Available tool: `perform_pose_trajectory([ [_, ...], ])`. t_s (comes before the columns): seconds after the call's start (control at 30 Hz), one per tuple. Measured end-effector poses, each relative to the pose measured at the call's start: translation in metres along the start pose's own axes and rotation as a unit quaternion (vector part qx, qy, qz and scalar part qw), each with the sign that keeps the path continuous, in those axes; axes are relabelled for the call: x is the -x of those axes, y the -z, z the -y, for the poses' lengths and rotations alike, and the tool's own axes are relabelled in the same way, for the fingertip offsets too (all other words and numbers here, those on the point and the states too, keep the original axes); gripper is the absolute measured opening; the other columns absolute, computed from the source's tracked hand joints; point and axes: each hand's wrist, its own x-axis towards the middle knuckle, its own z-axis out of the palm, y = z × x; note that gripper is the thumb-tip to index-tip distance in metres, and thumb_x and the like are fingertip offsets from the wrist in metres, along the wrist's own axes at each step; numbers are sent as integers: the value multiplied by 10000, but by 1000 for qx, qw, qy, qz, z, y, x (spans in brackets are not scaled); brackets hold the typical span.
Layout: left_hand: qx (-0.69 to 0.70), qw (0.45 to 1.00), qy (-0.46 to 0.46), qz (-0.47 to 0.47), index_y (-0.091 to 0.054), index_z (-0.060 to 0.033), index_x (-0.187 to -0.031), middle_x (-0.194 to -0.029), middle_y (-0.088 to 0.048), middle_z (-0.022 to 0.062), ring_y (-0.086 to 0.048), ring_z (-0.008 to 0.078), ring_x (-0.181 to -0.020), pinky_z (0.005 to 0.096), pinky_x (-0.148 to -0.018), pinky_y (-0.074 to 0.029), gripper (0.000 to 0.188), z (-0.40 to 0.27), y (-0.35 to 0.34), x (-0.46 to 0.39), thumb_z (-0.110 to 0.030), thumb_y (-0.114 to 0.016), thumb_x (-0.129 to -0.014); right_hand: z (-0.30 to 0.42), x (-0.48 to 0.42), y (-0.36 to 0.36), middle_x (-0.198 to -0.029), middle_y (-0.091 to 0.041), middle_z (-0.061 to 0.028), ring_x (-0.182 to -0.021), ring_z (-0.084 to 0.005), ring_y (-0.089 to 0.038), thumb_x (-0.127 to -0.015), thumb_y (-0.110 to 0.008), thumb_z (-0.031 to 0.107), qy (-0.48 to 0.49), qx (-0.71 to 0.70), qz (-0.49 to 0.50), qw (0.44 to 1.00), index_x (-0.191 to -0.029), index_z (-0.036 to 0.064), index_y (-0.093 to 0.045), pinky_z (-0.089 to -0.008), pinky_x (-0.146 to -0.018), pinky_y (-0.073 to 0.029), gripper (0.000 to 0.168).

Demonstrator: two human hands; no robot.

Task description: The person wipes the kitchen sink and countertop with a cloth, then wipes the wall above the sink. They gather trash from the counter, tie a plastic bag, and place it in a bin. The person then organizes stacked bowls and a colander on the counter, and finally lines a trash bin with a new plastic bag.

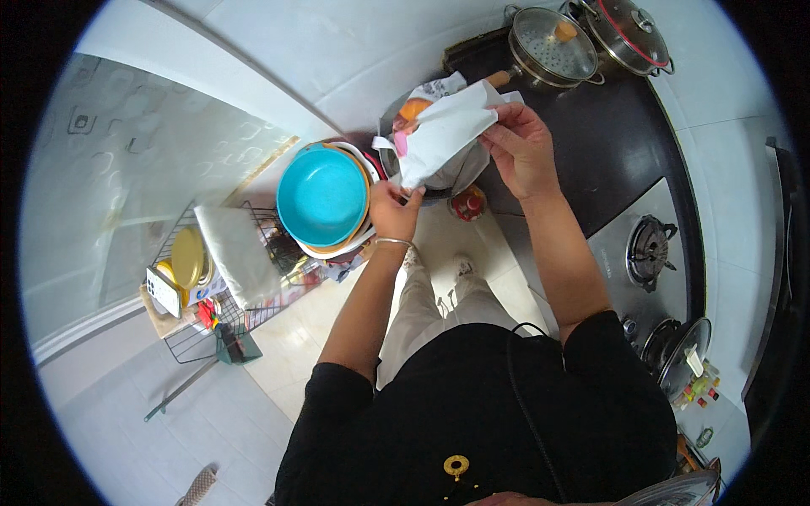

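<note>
A white sheet of thin paper or plastic (449, 129), possibly a bag, is stretched between my two hands. My left hand (395, 209) pinches its lower left corner. At its right edge, my right hand (522, 148) grips it between thumb and fingers. Colourful orange and pink print (412, 112) shows on a part behind the sheet. Below it is a round container with a grey bag liner (465, 167), largely covered by the sheet. A turquoise basin (324, 196), nested in orange and white ones, stands just left of my left hand.
Lidded pots (554, 47) stand at the back of the dark counter (588, 152). On the right is a gas hob (648, 253) with a glass-lidded pan (686, 357). A wire rack (278, 310) stands left, a red-capped bottle (468, 203) below the counter, a dustpan (240, 348) beyond.
</note>
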Motion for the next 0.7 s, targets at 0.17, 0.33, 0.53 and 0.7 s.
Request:
perform_pose_trajectory([
  [0.17, -35, 977, -165, -132, -408, 7, -1129, -834, -536, 145, -537, 262, -721, 316, -693, -441, 539, -35, 5, 1, -60, -677, -667, 1, -9, -16, -852, -567, -84, -785, -170, -589, -725, -607, -74, 17, 38, -4, 999, -870, 13, -521, -289, -733, -513, 190],
  [0.33, 159, 977, -79, -118, -490, 0, -1037, -890, -574, 108, -557, 179, -792, 284, -698, -444, 254, -19, 8, -22, 16, -491, -784, -4, -1, -29, -939, -569, -94, -873, -180, -578, -733, -570, -97, 92, 144, 45, 984, -943, 27, -543, -323, -763, -512, 245],
  [0.53, 451, 863, 188, -126, -514, 12, -954, -858, -598, 104, -588, 164, -703, 280, -622, -490, 138, -7, 59, -30, -13, -463, -828, 10, 15, 20, -930, -573, -71, -840, -133, -561, -792, -549, 11, 122, 250, -72, 958, -960, 4, -549, -265, -735, -481, 168],
  [0.7, 508, 831, 220, -53, -498, 14, -983, -902, -603, 125, -613, 192, -721, 298, -637, -504, 154, -2, 76, -8, -34, -455, -843, -22, 40, 76, -853, -575, -61, -761, -117, -535, -787, -602, 138, 0, 413, -125, 902, -971, -16, -540, -233, -705, -447, 248],
])
